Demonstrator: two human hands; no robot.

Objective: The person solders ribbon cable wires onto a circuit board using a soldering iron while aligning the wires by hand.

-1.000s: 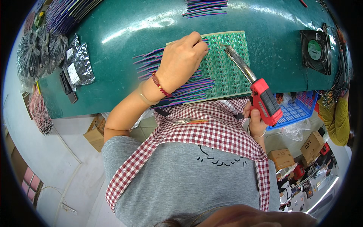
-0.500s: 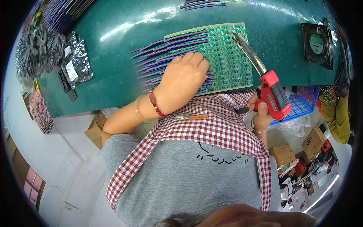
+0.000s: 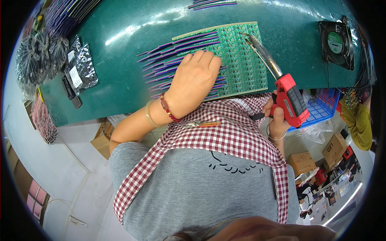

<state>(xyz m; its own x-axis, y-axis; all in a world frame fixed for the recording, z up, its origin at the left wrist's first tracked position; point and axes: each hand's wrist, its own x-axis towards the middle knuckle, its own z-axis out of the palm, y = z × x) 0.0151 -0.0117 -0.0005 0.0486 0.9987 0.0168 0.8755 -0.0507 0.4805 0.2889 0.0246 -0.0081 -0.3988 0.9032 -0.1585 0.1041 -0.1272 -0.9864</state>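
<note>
On the green table, a flat panel of many small green circuit boards (image 3: 246, 66) lies in front of me. Rows of thin multicoloured ribbon wires (image 3: 181, 46) run from its left half out past its left edge. My left hand (image 3: 196, 78) rests over the wires and the panel's near-middle part, knuckles up and fingers curled under; the fingertips and anything between them are hidden. In my right hand (image 3: 276, 125), closed round its handle, is a red and black soldering gun (image 3: 292, 100). Its long metal barrel points far-left, and the tip is over the panel's far-right part.
More wires (image 3: 213, 4) lie at the far edge, with a big wire bundle (image 3: 66, 16) far left. Black plastic bags (image 3: 82, 66) sit at the left. A black fan (image 3: 335, 44) stands at the right, above a blue crate (image 3: 323, 104). Cardboard boxes (image 3: 301, 162) are lower right.
My left hand has shifted slightly away from me over the wires, its fingers still curled. The soldering gun stays nearly where it was, and the whole view has moved a little.
</note>
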